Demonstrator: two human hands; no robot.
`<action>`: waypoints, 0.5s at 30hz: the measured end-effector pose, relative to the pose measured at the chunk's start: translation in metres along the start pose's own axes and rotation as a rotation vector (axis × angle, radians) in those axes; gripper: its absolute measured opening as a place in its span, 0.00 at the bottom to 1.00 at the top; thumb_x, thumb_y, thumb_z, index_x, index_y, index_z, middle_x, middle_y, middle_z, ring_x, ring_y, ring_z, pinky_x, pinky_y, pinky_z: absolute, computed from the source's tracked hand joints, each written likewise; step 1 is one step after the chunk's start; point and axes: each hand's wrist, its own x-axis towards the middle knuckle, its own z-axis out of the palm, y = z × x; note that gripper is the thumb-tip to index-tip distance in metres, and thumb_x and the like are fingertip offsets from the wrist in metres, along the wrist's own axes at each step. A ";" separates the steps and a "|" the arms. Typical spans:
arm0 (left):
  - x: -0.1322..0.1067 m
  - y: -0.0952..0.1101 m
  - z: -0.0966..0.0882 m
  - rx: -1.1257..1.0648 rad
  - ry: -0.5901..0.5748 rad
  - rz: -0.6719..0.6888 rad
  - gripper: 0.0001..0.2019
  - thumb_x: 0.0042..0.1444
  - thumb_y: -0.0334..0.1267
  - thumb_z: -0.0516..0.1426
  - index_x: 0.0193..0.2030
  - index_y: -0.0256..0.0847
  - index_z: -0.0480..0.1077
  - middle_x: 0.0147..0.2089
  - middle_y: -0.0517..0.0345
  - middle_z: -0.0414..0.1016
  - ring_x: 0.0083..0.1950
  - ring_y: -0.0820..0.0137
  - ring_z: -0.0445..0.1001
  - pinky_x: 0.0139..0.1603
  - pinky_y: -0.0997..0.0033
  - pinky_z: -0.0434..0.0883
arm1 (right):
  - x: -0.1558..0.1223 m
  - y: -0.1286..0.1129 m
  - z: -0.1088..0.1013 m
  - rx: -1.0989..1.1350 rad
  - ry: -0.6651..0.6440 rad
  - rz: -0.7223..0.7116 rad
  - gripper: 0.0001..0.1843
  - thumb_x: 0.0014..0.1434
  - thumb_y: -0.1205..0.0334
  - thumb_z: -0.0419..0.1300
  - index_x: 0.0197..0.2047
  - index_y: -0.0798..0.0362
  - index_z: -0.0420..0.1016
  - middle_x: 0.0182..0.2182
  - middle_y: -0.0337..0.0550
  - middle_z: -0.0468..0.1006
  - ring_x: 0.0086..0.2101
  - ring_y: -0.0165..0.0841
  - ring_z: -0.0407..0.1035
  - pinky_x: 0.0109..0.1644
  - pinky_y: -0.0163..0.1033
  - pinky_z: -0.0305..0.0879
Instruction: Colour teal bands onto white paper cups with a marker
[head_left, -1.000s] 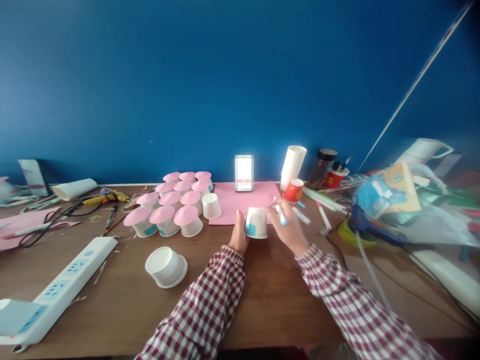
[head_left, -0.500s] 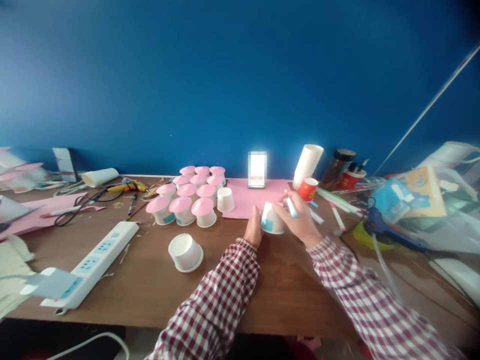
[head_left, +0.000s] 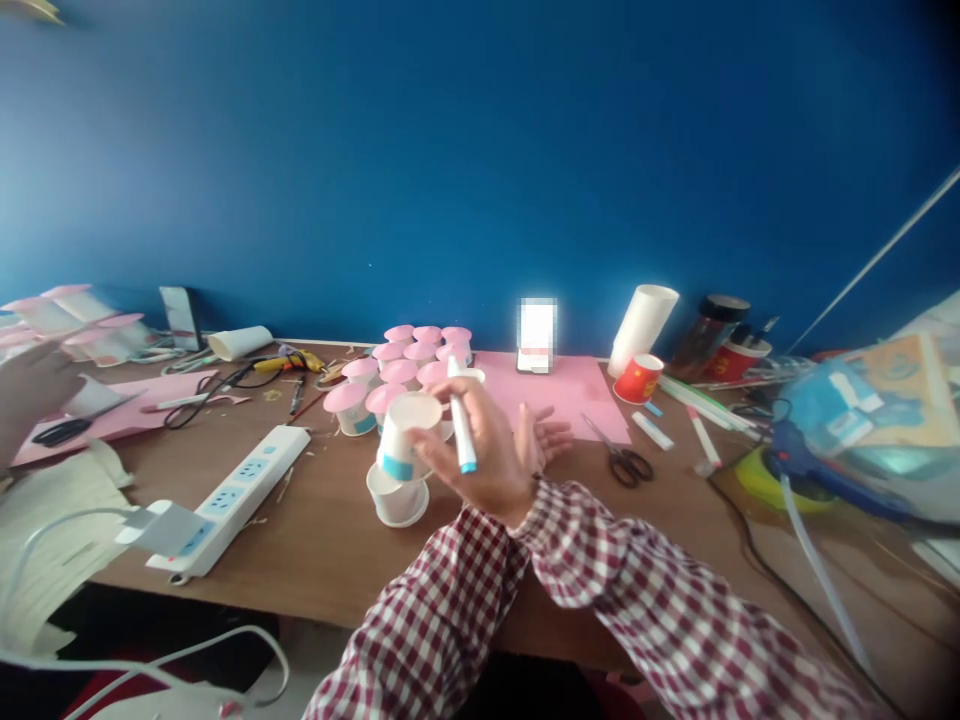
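Note:
My right hand (head_left: 484,445) crosses to the left, gripping an upturned white paper cup (head_left: 411,425) with a blue patch on its side. A white marker (head_left: 463,440) with a blue end is also tucked among that hand's fingers. Directly under the held cup, another upturned white cup (head_left: 397,505) sits on the table; I cannot tell whether the two touch. My left hand (head_left: 546,437), partly hidden behind the right wrist, is open and holds nothing, fingers stretched over pink paper (head_left: 585,385). Behind the held cup stand several cups topped with pink discs (head_left: 397,372).
Scissors (head_left: 628,465) lie to the right, with a red paper cup (head_left: 639,380) and a white paper roll (head_left: 645,325) behind. A blue glue gun (head_left: 832,485) rests further right. Leftward are a power strip (head_left: 232,500), cables and another person's hand (head_left: 34,395). A lit phone (head_left: 536,335) stands behind.
My right hand has carried the cup and marker leftward, up over the other upturned cup. My left hand has come off the cup and spread open. Scissors now show on the right.

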 end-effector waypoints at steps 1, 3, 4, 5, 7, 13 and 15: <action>-0.001 0.000 0.000 0.032 0.019 0.011 0.36 0.60 0.61 0.38 0.59 0.31 0.61 0.41 0.40 0.74 0.38 0.64 0.75 0.40 0.65 0.71 | 0.000 -0.001 0.010 0.021 -0.023 -0.015 0.18 0.57 0.57 0.60 0.48 0.50 0.62 0.46 0.46 0.72 0.46 0.37 0.69 0.49 0.43 0.70; -0.004 0.001 0.000 0.082 0.040 0.033 0.35 0.60 0.60 0.37 0.57 0.30 0.62 0.38 0.42 0.74 0.34 0.65 0.74 0.38 0.66 0.70 | -0.001 -0.001 0.025 0.026 -0.065 -0.020 0.19 0.56 0.56 0.61 0.48 0.50 0.62 0.45 0.45 0.73 0.45 0.37 0.70 0.48 0.43 0.69; -0.005 0.002 0.000 0.097 0.042 0.037 0.35 0.61 0.60 0.37 0.57 0.31 0.63 0.38 0.43 0.74 0.34 0.66 0.74 0.38 0.67 0.70 | -0.002 0.001 0.029 0.019 -0.082 -0.020 0.19 0.55 0.56 0.62 0.48 0.50 0.62 0.44 0.44 0.73 0.44 0.37 0.70 0.48 0.43 0.69; -0.005 0.002 0.001 0.103 0.039 0.037 0.35 0.61 0.60 0.37 0.57 0.31 0.63 0.37 0.43 0.74 0.33 0.66 0.74 0.38 0.67 0.70 | -0.004 0.004 0.032 0.008 -0.111 -0.037 0.19 0.55 0.56 0.62 0.48 0.50 0.63 0.44 0.44 0.73 0.44 0.37 0.70 0.48 0.42 0.68; -0.005 0.003 0.001 0.110 0.034 0.034 0.34 0.61 0.60 0.37 0.56 0.32 0.63 0.37 0.44 0.74 0.33 0.66 0.74 0.37 0.67 0.69 | -0.008 0.010 0.036 -0.025 -0.205 -0.063 0.20 0.55 0.56 0.62 0.48 0.50 0.63 0.44 0.45 0.73 0.45 0.38 0.69 0.49 0.42 0.67; -0.001 -0.002 -0.002 0.110 0.015 0.041 0.32 0.60 0.59 0.41 0.54 0.31 0.64 0.36 0.44 0.75 0.32 0.66 0.74 0.37 0.66 0.70 | -0.022 0.024 0.035 -0.182 -0.387 -0.009 0.18 0.57 0.57 0.61 0.49 0.50 0.63 0.43 0.46 0.74 0.42 0.39 0.71 0.44 0.42 0.68; 0.003 -0.005 -0.004 0.096 0.023 0.036 0.31 0.60 0.59 0.43 0.53 0.32 0.65 0.35 0.45 0.75 0.32 0.66 0.74 0.36 0.66 0.70 | -0.018 0.023 0.028 -0.178 -0.354 -0.034 0.19 0.56 0.58 0.62 0.49 0.50 0.63 0.44 0.46 0.74 0.44 0.39 0.70 0.46 0.43 0.68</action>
